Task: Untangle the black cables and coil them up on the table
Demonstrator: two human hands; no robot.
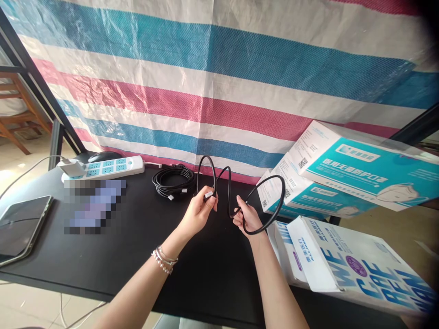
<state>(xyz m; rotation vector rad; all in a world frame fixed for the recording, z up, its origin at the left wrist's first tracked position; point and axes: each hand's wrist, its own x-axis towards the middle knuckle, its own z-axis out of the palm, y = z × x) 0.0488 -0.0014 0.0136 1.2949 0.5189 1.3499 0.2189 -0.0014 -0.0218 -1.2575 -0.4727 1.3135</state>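
Note:
Above a black table (137,256), both my hands hold one black cable (270,183). My left hand (199,212) pinches the cable's silver plug end between thumb and fingers. My right hand (247,218) is closed on the cable where it forms a loop that curves out to the right. Between the hands the cable arches up in two bends. Behind my left hand a coiled bundle of black cables (173,181) lies on the table.
A white power strip (109,167) with a plugged charger sits at the back left, a black mouse (104,156) behind it. A dark tablet (22,224) lies at the left edge. Teal and white boxes (360,169) and white bags (360,265) crowd the right. A striped tarp (219,77) hangs behind.

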